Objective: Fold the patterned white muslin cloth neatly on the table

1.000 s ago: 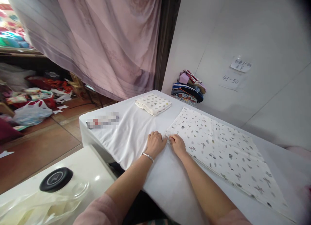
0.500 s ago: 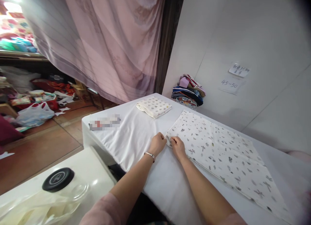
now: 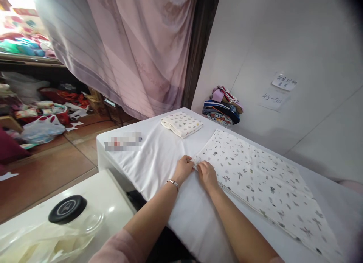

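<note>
A white cloth with a grey plant-like print [image 3: 255,176] lies folded in flat layers along the right part of the white-covered table [image 3: 159,161]. Both hands meet at its near left corner. My left hand [image 3: 184,168] is closed, pinching the corner's edge between thumb and fingers. Just to its right, my right hand [image 3: 207,173] is also closed on the same corner, fingers curled over the fabric. The cloth between the fingertips is slightly bunched. Beyond the hands, a folded cream cloth with small coloured prints [image 3: 181,123] rests near the table's far end.
A pixelated item [image 3: 123,141] lies at the table's left corner. On a white surface at lower left are a round black lid [image 3: 67,209] and a clear plastic bag [image 3: 56,240]. Folded fabrics [image 3: 222,106] are stacked by the wall. A pink curtain [image 3: 141,47] hangs behind.
My left hand has gone from fingers resting beside the corner to pinching the cloth's edge. My right hand stays at the corner. The view has shifted slightly.
</note>
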Demonstrator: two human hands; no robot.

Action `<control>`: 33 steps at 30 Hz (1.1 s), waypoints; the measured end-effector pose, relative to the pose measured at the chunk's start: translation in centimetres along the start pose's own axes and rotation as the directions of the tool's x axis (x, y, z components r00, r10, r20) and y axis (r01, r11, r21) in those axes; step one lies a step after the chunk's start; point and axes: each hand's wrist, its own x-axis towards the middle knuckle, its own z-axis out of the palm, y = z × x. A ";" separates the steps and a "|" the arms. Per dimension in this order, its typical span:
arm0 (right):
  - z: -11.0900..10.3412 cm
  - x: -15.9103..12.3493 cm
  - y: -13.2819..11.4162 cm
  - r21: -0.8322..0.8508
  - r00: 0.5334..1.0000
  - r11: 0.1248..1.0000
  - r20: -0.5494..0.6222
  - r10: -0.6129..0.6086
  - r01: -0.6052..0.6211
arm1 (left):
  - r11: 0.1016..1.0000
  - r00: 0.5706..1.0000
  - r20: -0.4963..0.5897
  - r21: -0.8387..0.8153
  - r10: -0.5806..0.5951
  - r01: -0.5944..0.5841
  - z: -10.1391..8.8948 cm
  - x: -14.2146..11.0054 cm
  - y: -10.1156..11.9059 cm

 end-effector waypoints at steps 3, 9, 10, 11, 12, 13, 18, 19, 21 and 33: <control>0.0 -0.1 0.0 0.033 1.000 0.999 -0.020 -0.002 0.003 | 1.000 1.000 0.006 -0.012 0.002 -0.002 0.0 -0.1 0.2; -0.1 -0.3 -0.2 0.085 1.000 0.996 -0.015 0.013 -0.011 | 0.999 1.000 0.021 0.041 0.021 -0.021 0.0 -0.8 1.0; -0.1 -0.3 -0.2 0.095 1.000 0.995 -0.008 0.018 -0.017 | 0.997 0.999 0.030 0.073 0.033 -0.035 -0.1 -0.9 1.1; -0.2 -0.3 -0.3 0.111 1.000 0.994 0.004 0.024 -0.024 | 0.993 0.998 0.038 0.106 0.043 -0.047 -0.1 -0.9 1.2; -0.3 -0.2 -0.3 0.138 0.999 0.990 0.019 0.030 -0.033 | 0.990 0.998 0.043 0.133 0.048 -0.053 -0.1 -1.0 1.2; -0.5 -0.2 -0.2 0.175 0.999 0.983 0.035 0.039 -0.044 | 0.987 0.998 0.044 0.154 0.045 -0.052 -0.1 -1.0 1.3; -1.8 -0.7 1.1 0.339 0.992 0.934 0.085 0.092 -0.115 | 0.986 0.999 0.033 0.163 0.028 -0.033 -0.1 -0.8 1.3; -2.2 -1.0 1.6 0.339 0.990 0.932 0.093 0.106 -0.131 | 0.986 0.999 0.033 0.162 0.027 -0.032 0.0 -0.8 1.2; -2.8 -1.7 2.4 0.319 0.985 0.934 0.111 0.132 -0.161 | 0.987 0.999 0.034 0.157 0.026 -0.031 0.0 -0.6 0.9; -3.8 -2.6 2.5 0.141 0.976 0.976 0.169 0.140 -0.165 | 0.991 0.999 0.027 0.130 0.026 -0.030 -0.1 -0.1 0.6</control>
